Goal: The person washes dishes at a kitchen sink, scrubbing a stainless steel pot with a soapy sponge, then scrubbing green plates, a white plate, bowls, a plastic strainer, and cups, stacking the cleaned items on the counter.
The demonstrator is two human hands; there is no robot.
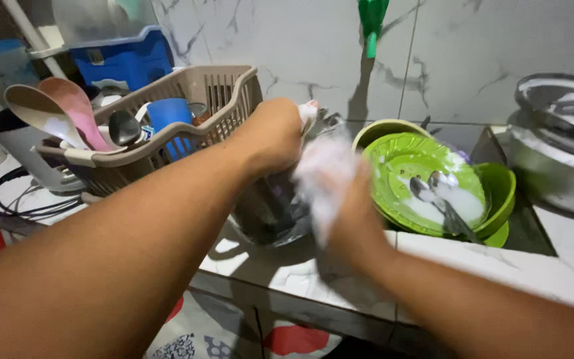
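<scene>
My left hand [275,133] grips the rim of a dark pot [270,209] that is tilted on the counter edge. My right hand [340,193], blurred and covered in white soap foam, presses against the pot's side; what it holds under the foam is hidden. Just right of it lies a stack of soapy green plates and bowls [406,159] with two metal spoons [433,189] resting on top.
A beige plastic dish rack [224,100] at the left holds a blue cup [169,116], spoons and ladles. A large metal pot with lid [559,143] stands at the right. The marble wall is behind, and black cables [21,199] lie at the far left.
</scene>
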